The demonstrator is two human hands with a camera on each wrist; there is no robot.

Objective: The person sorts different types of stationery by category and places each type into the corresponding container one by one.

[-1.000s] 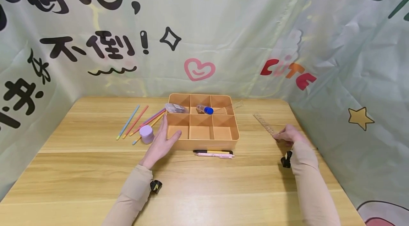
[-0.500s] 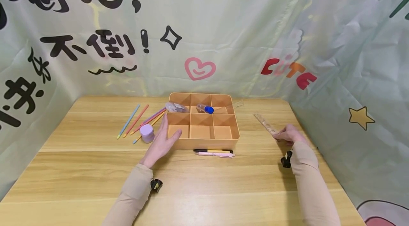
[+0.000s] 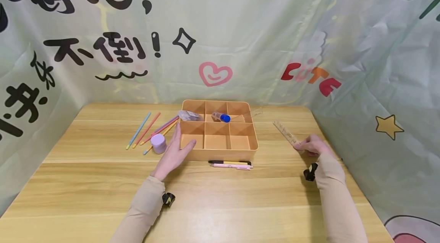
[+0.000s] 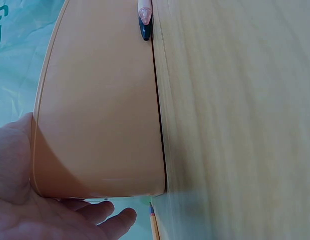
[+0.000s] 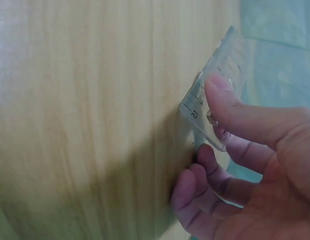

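My left hand (image 3: 171, 157) rests at the near left corner of an orange compartment box (image 3: 220, 155). Its thumb lies by the front rim, with the loosely extended fingers along the left side; the left wrist view shows the palm against the box corner. Far to the right, my right hand (image 3: 314, 145) pinches the near end of a clear ruler (image 3: 284, 132) between thumb and fingers. In the right wrist view the ruler (image 5: 227, 56) slants up past the thumb, and the other fingers curl below it near the tabletop.
Back compartments hold a plastic-wrapped item (image 3: 189, 116), a blue-capped clear tube (image 3: 220, 117) and a clear flat piece (image 3: 256, 112) jutting out. Two pens (image 3: 231, 166) lie before the box. Left of it are several coloured pencils (image 3: 138, 130) and a lilac round container (image 3: 158, 144). Fabric (image 3: 258, 44) hangs behind.
My right hand has shifted very slightly to the right, still pinching the ruler. The left hand and the box stay in place.
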